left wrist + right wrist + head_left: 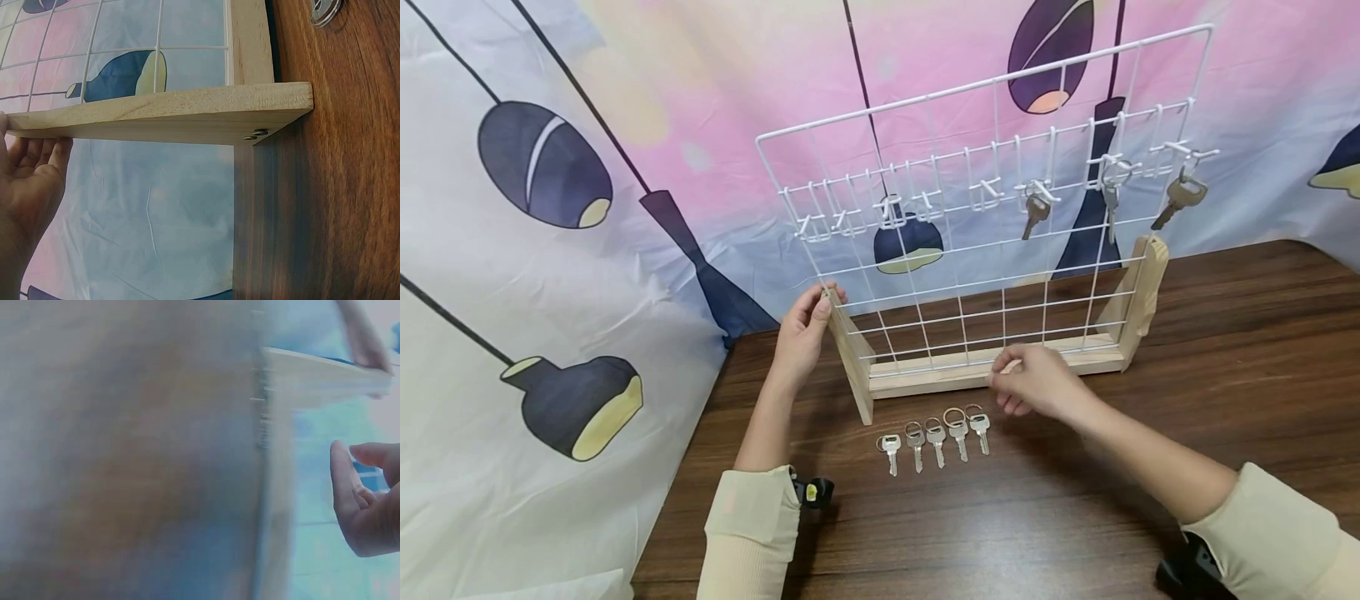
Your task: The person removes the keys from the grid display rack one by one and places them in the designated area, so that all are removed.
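My left hand (pixel 801 333) grips the top of the left wooden side panel (pixel 850 358) of a white wire grid rack (pixel 958 321); in the left wrist view its fingers (pixel 44 153) lie against the panel. My right hand (pixel 1037 383) hovers before the wooden base bar (pixel 925 382), fingers loosely bent, nothing between them. Left of it, several silver keys with rings lie in a row, the nearest key (pixel 980 423) at the right end. In the blurred right wrist view, thumb and fingers of the right hand (pixel 369 506) stand apart.
White hooks line the grid, among them an unloaded hook (pixel 987 193). Three keys hang toward the right, including a left key (pixel 1036 212), a middle key (pixel 1111 200) and an end key (pixel 1183 196). A patterned cloth (pixel 700 108) hangs behind the dark wooden table (pixel 1000 525).
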Available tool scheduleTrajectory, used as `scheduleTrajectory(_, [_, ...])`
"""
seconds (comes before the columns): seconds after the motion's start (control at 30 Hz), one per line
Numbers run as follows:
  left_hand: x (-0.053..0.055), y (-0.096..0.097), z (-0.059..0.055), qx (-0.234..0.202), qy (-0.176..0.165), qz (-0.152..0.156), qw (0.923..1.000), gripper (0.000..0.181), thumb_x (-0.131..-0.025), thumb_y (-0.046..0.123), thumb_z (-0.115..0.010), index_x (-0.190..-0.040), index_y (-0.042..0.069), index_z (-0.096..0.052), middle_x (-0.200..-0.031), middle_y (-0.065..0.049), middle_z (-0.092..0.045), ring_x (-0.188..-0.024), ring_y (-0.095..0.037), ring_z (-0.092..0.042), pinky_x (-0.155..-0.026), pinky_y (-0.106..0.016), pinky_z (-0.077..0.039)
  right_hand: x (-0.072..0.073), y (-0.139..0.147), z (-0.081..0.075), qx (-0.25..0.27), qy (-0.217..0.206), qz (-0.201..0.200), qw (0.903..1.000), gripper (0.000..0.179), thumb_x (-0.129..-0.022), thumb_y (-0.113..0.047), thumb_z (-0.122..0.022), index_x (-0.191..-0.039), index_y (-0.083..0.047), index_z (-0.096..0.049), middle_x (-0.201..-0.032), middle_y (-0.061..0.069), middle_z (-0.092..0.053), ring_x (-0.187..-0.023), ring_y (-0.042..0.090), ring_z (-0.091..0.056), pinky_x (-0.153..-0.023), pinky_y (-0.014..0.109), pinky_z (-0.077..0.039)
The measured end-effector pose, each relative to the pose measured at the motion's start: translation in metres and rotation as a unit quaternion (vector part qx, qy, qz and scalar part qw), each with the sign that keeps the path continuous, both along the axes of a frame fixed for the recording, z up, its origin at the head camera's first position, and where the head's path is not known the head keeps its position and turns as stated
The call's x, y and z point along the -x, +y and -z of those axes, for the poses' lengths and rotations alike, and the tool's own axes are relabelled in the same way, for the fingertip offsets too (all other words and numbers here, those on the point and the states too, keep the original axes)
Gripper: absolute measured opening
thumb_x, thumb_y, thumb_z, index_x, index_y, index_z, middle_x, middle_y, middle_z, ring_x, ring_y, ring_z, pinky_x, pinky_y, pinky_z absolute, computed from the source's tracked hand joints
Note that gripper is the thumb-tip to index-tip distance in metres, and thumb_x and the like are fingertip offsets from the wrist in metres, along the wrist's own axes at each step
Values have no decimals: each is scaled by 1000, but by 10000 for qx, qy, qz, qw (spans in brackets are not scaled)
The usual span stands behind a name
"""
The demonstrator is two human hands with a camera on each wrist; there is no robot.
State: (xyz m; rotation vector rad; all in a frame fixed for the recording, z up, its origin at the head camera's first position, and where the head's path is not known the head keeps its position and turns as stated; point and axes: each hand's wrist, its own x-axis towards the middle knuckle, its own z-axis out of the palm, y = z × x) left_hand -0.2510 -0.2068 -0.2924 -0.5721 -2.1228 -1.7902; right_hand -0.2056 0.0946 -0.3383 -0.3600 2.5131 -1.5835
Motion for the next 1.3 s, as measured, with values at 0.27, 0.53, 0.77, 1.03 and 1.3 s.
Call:
scheduleTrajectory(0.27, [-2, 1, -1, -23, -81, -19, 10000, 33, -99, 8, -41, -127, -8, -45, -118, -30, -50, -113, -24, -50, -95, -29, -38, -4, 19, -53, -44, 2533, 1342, 9580, 19, -86, -14, -66, -99, 0, -63, -75, 10, -67, -59, 14, -61, -49, 21, -47])
scheduleTrajectory(0.53, [-1, 1, 0, -95, -103, 25, 9999, 34, -99, 9, -40, -127, -9, -44, -119, -31, -49, -112, -22, -51, -97, -28, -37, 9, 22, -84, 530, 3730, 2533, 8910, 28, -85, -18, -67, -105, 1, -60, -90, 9, -66, -68, -8, -53, -62, 10, -42])
scheduleTrajectory(0.77, [-2, 1, 0, -61, -88, -3, 9999, 37, -99, 10, -41, -129, -11, -42, -117, -26, -53, -111, -21, -51, -96, -27, -37, 20, 21, -99, 247, 3477, 2799, 8945, 32, -86, -27, -65, -105, -1, -60, -92, 8, -67, -71, -6, -54, -61, 12, -41])
scheduleTrajectory(1.03, [-1, 1, 0, -86, -66, -15, 9999, 37, -99, 10, -42, -128, -13, -42, -115, -19, -57, -110, -22, -53, -96, -29, -38, 29, 17, -104, 377, 3504, 2837, 8918, 23, -85, -20, -67, -94, 1, -61, -82, 14, -68, -62, -8, -51, -56, 10, -39])
scheduleTrajectory(1.3, [0, 0, 0, -87, -103, -5, 9999, 35, -99, 9, -41, -128, -10, -43, -119, -30, -50, -112, -22, -51, -97, -29, -37, 23, 14, -105, 569, 3848, 2702, 8807, 14, -84, -9, -63, -93, 1, -64, -71, 11, -64, -57, -1, -50, -52, 13, -37])
